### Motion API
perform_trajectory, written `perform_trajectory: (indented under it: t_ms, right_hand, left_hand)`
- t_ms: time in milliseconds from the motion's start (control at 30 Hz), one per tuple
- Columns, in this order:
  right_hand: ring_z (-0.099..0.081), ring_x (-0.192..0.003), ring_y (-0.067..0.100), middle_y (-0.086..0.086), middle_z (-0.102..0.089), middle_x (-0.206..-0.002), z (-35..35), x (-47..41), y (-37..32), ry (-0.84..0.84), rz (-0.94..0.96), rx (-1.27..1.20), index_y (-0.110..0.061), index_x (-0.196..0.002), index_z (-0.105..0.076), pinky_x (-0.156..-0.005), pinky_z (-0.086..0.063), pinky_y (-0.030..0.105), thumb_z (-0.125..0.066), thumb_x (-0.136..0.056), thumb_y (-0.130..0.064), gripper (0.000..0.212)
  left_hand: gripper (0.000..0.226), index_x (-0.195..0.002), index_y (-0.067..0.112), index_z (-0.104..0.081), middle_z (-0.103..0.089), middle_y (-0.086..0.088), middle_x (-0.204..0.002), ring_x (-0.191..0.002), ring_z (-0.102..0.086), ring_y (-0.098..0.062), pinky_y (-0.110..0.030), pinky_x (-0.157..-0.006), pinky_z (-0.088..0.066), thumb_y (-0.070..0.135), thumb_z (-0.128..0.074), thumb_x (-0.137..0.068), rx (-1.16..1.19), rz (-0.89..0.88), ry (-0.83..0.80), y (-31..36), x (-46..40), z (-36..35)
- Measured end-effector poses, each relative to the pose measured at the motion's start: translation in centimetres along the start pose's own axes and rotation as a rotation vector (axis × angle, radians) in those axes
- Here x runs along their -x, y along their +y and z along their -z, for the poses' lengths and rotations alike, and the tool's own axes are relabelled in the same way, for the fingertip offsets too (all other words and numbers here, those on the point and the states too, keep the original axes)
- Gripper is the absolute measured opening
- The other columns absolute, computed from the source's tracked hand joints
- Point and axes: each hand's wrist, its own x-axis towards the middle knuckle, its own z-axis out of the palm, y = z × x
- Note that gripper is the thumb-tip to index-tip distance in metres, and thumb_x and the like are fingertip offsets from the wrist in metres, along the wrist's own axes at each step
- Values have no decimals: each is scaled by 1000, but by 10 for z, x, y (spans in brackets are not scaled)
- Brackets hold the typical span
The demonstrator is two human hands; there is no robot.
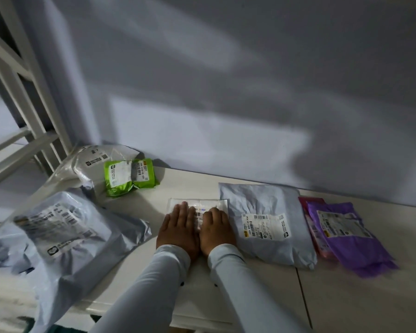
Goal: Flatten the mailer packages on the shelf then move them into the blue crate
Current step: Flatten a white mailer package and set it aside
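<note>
We have both palms down on the small white flat plastic mailer point(198, 207) at the centre of the white shelf board point(346, 296), and this is the pressing step. The left hand point(178, 230) lies with its fingers straight and together, pointing toward twelve o'clock; the right hand point(216, 230) sits just beside it, touching along the thumbs, its fingers slightly bent at the knuckles though, in this dim light, we cannot say whether they curl over the edge. Neither hand grips anything, both simply press. The mailer's long axis runs nine to three, across the fingers, and its far strip shows beyond the fingertips, so we judge a push outward toward twelve would smooth it. At three o'clock, touching the mailer's corner, lies a grey poly mailer with a white label point(267, 224), and beyond it a purple plastic mailer point(346, 236) overlapping a pink one point(310, 212). At eleven sits a small green wrapped parcel point(130, 176); at nine a big crumpled grey bag point(65, 236). No blue crate shows here.
</note>
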Motion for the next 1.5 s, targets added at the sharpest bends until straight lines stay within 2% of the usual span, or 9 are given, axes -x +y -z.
perform_trajectory:
  t_ms: [133,233,400,667,833,967,1100,1267,1500]
  right_hand:
    - [-24,-143,27,15,-25,-154,-6,-9,11,-55,49,6,-6,-144,-34,-118,-20,35,-38,-89,-28,60]
    - [-64,-111,20,8,-65,-122,-16,-17,15,-40,45,83,-13,-115,-69,-94,-51,34,-42,-74,-35,55]
    - [-66,-107,21,3,-67,-120,-28,-21,22,-28,-1,25,-20,-114,-70,-88,-55,37,-32,-71,-41,61]
    - [4,-148,20,-6,4,-160,-20,-16,25,-33,96,94,-43,-148,-5,-117,4,40,13,-63,-52,88]
    - [0,-148,23,0,-3,-161,-23,-12,23,-67,3,62,-34,-150,-13,-118,0,42,3,-67,-54,87]
    - [-48,-128,37,20,-49,-139,-14,-11,13,1,-186,41,-5,-129,-58,-109,-27,47,-26,-68,-56,86]
    - [9,-146,35,20,-1,-158,-7,-2,16,12,-284,37,-1,-150,-6,-110,14,43,-6,-78,-55,90]
    - [-26,-141,30,15,-28,-153,14,11,26,99,-398,-235,-7,-151,-8,-114,-24,38,-37,-96,-42,72]
    - [-57,-113,33,16,-60,-125,53,13,60,168,-541,-874,-11,-130,-48,-95,-43,32,-57,-87,-28,46]
  left_hand:
    - [84,-152,21,3,8,-3,-160,-148,6,-19,-35,-119,-2,50,13,-74,-20,-21,8,-1,-3,-1]
    - [94,-152,23,-4,-2,-3,-161,-148,-1,-20,-34,-119,-6,53,16,-66,-32,-44,43,-4,-6,0]
    - [95,-152,25,-2,2,0,-161,-148,3,-17,-35,-119,-2,53,17,-63,-10,-35,41,-5,-3,3]
    - [60,-150,28,10,19,2,-158,-146,17,-22,-37,-119,2,43,-17,-99,0,13,-38,-4,-4,8]
    - [60,-151,28,9,18,6,-158,-146,15,-19,-38,-119,-2,43,-17,-99,33,44,-42,-2,-1,3]
    - [66,-150,19,13,18,-1,-158,-147,12,-23,-40,-119,-5,48,-14,-98,55,166,-86,5,4,11]
    - [85,-150,1,2,-11,-26,-155,-142,-18,-40,-48,-115,-21,46,-42,-92,282,407,82,16,14,28]
    - [81,-146,-4,-15,-43,-23,-139,-128,-44,-37,-42,-103,-39,30,-61,-88,682,696,57,15,9,48]
    - [41,-109,-2,-63,-64,-21,-112,-106,-59,-36,-26,-80,-37,33,-63,-88,1002,496,163,11,11,85]
